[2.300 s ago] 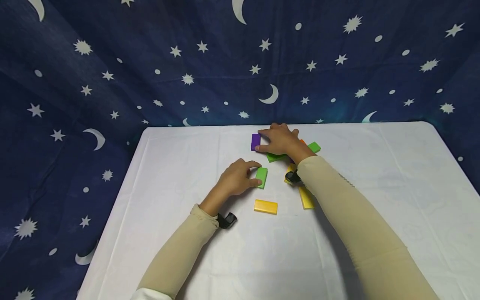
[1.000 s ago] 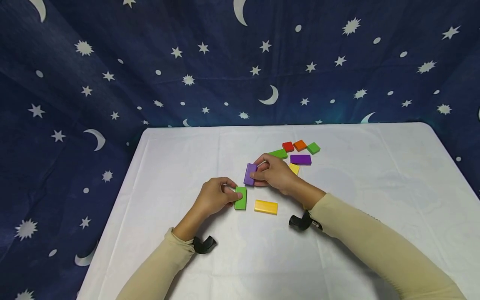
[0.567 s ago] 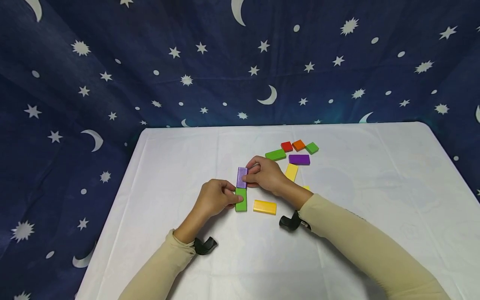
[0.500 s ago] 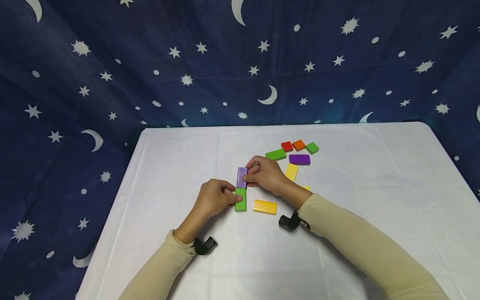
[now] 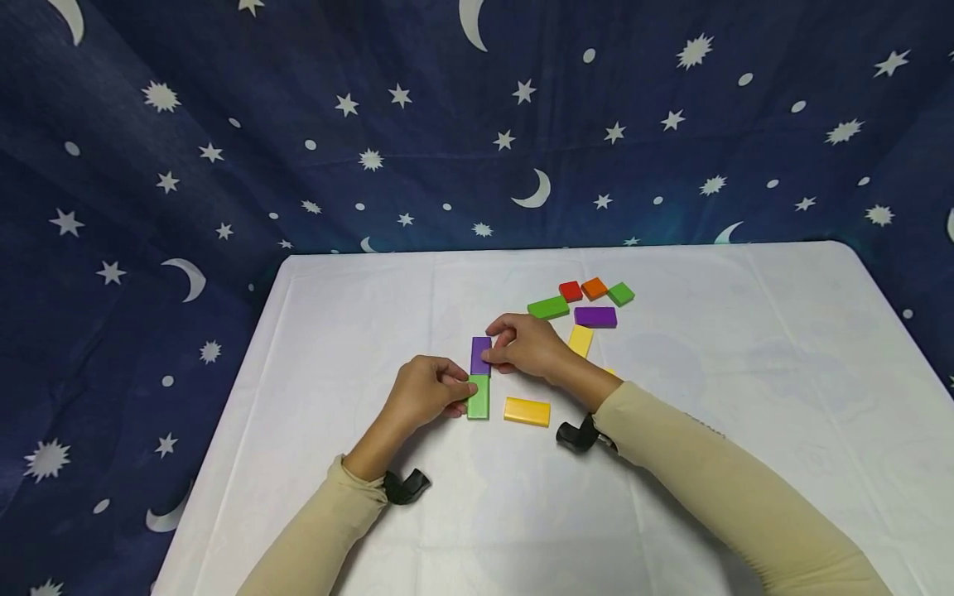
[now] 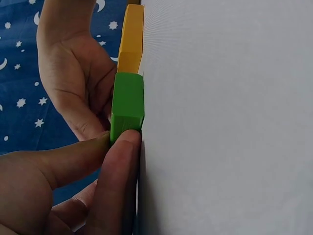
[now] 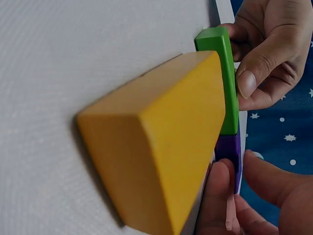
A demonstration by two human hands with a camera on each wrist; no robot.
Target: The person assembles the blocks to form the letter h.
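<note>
Two oblong blocks lie end to end on the white table, a green block (image 5: pixel 479 404) nearer and a purple block (image 5: pixel 479 348) just beyond, their short ends meeting. My left hand (image 5: pixel 426 389) pinches the green block from its left side, thumb on top and a finger at its edge. From the right, my right hand (image 5: pixel 527 343) holds the purple block, thumb over its top face. In the right wrist view, a fingertip sits against the side of the purple block (image 7: pixel 227 147), and the green block (image 7: pixel 225 78) adjoins it.
A yellow block (image 5: pixel 527 411) lies right of the green one. Farther back lie a long green block (image 5: pixel 548 307), red block (image 5: pixel 570 291), orange block (image 5: pixel 594 288), small green block (image 5: pixel 621 294) and another purple block (image 5: pixel 595 317). A second yellow block (image 5: pixel 580 340) is partly behind my right arm.
My right hand has brought the purple block from the back of the table to the green block's far end. My left hand has drawn the green block nearer and left; lately both barely move.
</note>
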